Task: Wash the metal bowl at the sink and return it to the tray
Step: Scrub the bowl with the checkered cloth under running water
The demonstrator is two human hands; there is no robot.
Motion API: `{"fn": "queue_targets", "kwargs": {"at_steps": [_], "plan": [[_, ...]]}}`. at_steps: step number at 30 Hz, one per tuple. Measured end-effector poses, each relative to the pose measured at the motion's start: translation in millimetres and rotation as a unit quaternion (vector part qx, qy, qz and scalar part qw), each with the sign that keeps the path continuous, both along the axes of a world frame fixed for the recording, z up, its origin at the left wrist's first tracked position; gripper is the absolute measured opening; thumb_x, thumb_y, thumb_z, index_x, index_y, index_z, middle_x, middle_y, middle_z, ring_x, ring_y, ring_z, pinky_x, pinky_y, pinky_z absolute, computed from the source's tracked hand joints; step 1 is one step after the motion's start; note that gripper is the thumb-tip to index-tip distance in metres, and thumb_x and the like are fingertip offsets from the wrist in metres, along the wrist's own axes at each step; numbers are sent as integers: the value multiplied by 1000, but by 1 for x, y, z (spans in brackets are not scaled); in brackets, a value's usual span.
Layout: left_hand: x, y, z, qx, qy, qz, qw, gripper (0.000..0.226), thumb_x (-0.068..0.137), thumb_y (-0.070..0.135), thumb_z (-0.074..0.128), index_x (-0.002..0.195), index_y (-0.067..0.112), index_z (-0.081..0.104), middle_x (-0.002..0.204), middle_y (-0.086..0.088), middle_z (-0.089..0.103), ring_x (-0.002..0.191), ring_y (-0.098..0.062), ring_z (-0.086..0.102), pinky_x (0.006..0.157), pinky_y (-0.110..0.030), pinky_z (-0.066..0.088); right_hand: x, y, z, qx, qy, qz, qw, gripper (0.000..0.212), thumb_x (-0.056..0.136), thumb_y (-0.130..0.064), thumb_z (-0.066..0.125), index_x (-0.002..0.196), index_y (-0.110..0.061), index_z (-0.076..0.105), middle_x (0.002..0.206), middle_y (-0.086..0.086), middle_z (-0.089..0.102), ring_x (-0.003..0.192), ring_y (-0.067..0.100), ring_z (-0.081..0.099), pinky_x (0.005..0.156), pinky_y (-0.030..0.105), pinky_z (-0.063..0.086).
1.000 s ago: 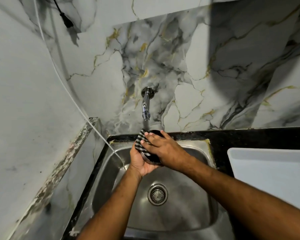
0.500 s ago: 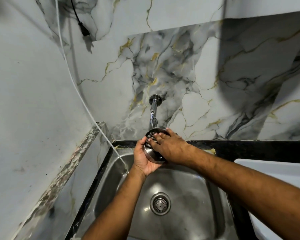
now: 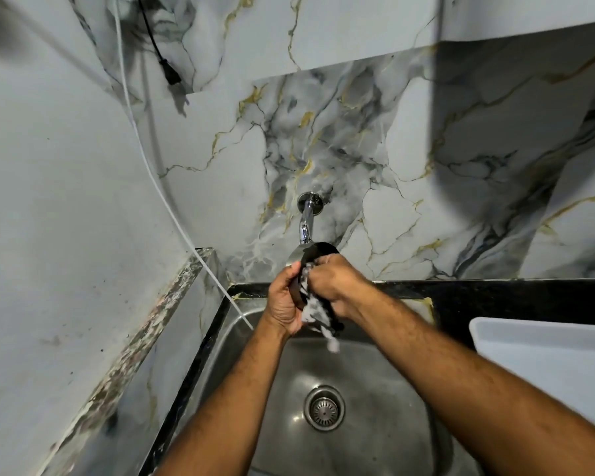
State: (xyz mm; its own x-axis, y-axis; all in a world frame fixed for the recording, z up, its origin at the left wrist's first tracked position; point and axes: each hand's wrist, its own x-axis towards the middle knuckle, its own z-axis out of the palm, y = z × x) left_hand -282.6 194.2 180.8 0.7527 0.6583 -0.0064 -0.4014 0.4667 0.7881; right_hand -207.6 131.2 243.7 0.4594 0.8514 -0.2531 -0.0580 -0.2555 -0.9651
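Behind the grip rises a glossy marble wall (image 3: 375,139), white with grey and gold veins, a broad shadow falling across its upper right. A chrome tap (image 3: 306,218) juts from it just above the grip. To the left stands a plain pale wall (image 3: 49,183) with a speckled stone ledge (image 3: 145,338). A white cable (image 3: 158,187) and a black cord (image 3: 158,53) hang down it. A black tabletop (image 3: 495,300) runs off to the right.

My left hand (image 3: 284,304) sits just left of frame centre, fingers curled shut, palm turned right. My right hand (image 3: 334,280) presses against it, knuckles up, fist closed. Both forearms reach up from the lower edge, converging.
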Motion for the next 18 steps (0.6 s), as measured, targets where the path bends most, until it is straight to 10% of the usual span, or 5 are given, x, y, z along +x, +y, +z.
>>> {"fn": "queue_targets", "kwargs": {"at_steps": [4,11,13,16,18], "plan": [[-1,2,7,-14,-14,13,1000,33,83,29,69,100,2,79,97,-16,79,96,-27,74,80,-36,60,-14,-6,-10,71,-40,-70,994,56,86,3,56,135,-22,58,128,5,66,115,24,63,104,34,50],[-25,21,19,-11,14,-45,999,60,79,41,70,117,-5,67,106,-24,74,108,-36,66,101,-50,50,16,-35,-26,157,-310,297,890,73,82,16,46,145,-21,51,156,0,43,146,7,33,123,23,18],[-27,19,16,-16,38,-61,997,63,78,41,71,120,-5,65,109,-27,72,107,-39,65,100,-52,48,38,-35,-19,103,-483,399,773,64,87,4,54,144,-26,52,154,-3,47,143,9,41,121,24,24],[-28,10,10,-33,73,-80,994,62,80,47,64,120,-1,67,117,-25,62,104,-36,59,95,-49,44,53,-28,-10,2,-744,450,494,45,99,-16,48,143,-25,50,152,0,50,142,24,44,117,44,36],[-27,11,8,-45,78,-75,993,65,79,51,61,122,2,68,118,-24,62,105,-36,59,94,-50,45,54,-27,-14,-29,-817,411,404,45,100,-21,50,145,-22,45,159,4,40,148,30,33,120,49,27]]}}
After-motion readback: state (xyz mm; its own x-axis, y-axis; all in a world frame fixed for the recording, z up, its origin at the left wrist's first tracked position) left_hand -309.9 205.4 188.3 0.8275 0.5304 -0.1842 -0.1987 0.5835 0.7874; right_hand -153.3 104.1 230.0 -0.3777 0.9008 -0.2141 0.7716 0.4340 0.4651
